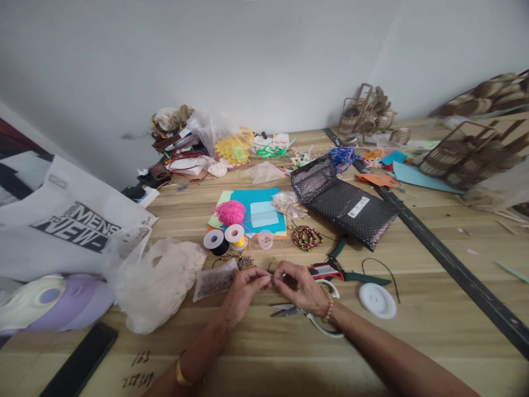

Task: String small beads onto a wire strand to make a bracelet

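My left hand (244, 291) and my right hand (301, 288) meet low over the table, fingertips pinched close together. Something small and dark shows between them, too small to name. Beneath my right hand and wrist lies a pair of scissors (286, 310) with white handles. A clear bag of small beads (215, 280) rests beside my left hand, and loose dark beads (244, 261) lie just behind it. Farther back are a black thread spool (216, 242), a yellow thread spool (235, 237), a small clear spool (265, 239) and a coil of multicoloured beads (307, 238).
A red tool with dark green handles (363, 278) and a white disc (377, 300) lie right. Behind are pink yarn (230, 213), blue paper (260, 197) and a black bubble mailer (351, 207). Left are a plastic bag (159, 281) and a phone (80, 361).
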Available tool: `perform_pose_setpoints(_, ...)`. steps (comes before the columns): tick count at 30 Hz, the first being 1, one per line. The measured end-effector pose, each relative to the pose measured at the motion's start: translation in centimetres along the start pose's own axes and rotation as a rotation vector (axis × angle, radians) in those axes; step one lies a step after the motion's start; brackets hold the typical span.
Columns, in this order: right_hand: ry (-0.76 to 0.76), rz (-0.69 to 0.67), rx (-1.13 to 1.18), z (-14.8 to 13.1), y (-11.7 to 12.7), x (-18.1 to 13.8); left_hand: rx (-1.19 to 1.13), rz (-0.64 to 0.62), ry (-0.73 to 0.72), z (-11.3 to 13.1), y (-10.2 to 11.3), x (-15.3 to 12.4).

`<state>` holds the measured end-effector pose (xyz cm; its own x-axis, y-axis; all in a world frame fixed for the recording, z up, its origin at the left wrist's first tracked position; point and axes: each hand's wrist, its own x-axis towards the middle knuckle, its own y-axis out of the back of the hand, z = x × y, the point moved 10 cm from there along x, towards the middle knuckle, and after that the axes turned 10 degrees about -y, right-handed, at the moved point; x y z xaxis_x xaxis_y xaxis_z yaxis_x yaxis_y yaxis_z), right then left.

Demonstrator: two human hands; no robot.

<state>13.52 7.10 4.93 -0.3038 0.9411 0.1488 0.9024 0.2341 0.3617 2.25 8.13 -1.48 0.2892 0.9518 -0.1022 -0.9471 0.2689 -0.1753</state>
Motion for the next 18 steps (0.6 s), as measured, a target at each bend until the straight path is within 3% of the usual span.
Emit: perform_pose_setpoints(18,0.012,-0.011,-0.011,0.0,-0.2,0.0,0.301,-0.026,-0.095,2.3,-0.3,-0.1)
